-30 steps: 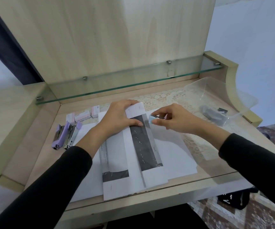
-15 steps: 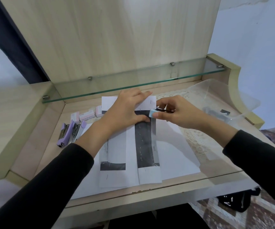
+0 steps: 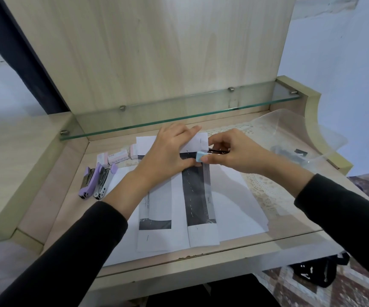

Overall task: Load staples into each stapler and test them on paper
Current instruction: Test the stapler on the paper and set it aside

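Wooden desk (image 3: pixel 289 242) with a glass top fills the view, and nearest to the person lie the white sheets (image 3: pixel 234 207) spread flat. On them rests the folded strip (image 3: pixel 198 196) with a dark band, and short rows of staples already show along that band.

One second ago this strip lay tilted and closer to the front edge. Now it is pushed farther away and lies straighter. The left hand (image 3: pixel 168 151) has gone with it and presses its upper part down, the fingers nearly straight and close together.

The right hand (image 3: pixel 238 154) grips the blue stapler (image 3: pixel 200 156), with the fingers curled around its body and the thumb under its blue tip. Before, the stapler was just beside the strip; now its tip reaches over the right edge of the dark band, touching the left thumb. I judge that one more test press on the paper is coming.

Farther left, two purple staplers (image 3: pixel 88 182) lie side by side, with the staple boxes (image 3: pixel 117 157) behind them. Far right, the clear tub (image 3: pixel 325 138) holds a dark stapler (image 3: pixel 287 152), probably not yet tested. Behind all, the glass shelf (image 3: pixel 179 117) crosses the back.
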Available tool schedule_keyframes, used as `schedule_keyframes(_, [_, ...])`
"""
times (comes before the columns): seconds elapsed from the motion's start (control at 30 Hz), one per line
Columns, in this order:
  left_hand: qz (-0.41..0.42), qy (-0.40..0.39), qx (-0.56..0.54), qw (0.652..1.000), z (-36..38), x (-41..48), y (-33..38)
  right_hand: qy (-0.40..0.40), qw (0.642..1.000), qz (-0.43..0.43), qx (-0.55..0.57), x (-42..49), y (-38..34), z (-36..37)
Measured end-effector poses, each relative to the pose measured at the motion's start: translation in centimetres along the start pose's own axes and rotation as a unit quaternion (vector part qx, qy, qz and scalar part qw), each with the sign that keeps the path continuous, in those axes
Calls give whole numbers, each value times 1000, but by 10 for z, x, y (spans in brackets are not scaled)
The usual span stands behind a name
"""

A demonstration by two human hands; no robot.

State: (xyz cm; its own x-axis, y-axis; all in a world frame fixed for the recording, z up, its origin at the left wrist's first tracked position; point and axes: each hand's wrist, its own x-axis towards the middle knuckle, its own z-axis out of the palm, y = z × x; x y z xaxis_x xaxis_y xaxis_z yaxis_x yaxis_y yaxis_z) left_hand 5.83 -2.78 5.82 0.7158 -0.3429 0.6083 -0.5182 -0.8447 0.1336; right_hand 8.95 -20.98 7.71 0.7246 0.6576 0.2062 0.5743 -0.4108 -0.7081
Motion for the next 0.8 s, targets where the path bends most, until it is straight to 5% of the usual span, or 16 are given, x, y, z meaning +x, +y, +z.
schedule_keyframes(0.8, [3, -10, 16, 1000, 1, -7, -8, 12, 1000, 11, 8, 5, 7, 10])
